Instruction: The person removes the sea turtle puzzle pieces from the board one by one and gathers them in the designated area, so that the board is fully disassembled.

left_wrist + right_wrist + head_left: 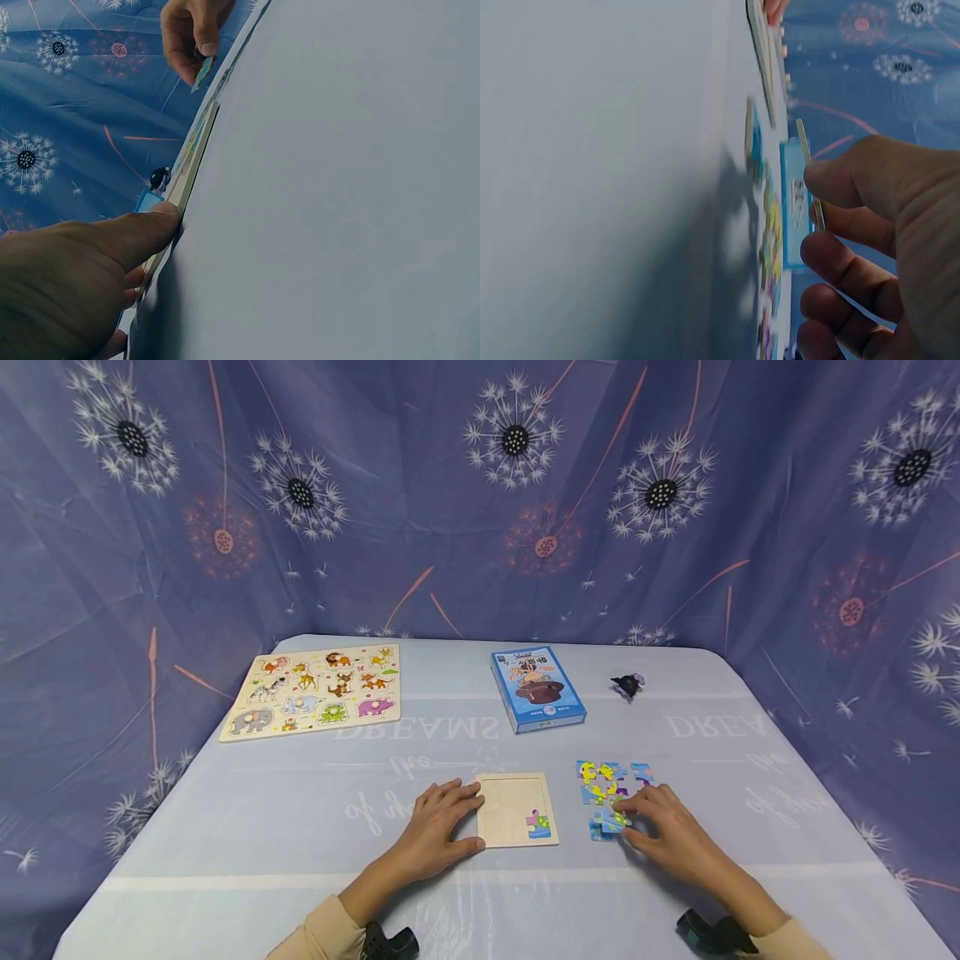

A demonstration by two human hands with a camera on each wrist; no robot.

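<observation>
A square wooden puzzle tray lies on the table, with one colourful jigsaw piece set in its near right corner. My left hand rests against the tray's left edge, fingers fairly straight, thumb touching the rim in the left wrist view. To the right of the tray, my right hand pinches a blue and green jigsaw piece between thumb and fingers. In the right wrist view that held piece appears edge-on, lifted off the table. Several loose jigsaw pieces lie just beyond and under it.
A wooden animal peg puzzle lies at the back left. A blue box with a hat picture stands at the back middle, and a small black and purple object lies to its right. A patterned curtain hangs behind the table.
</observation>
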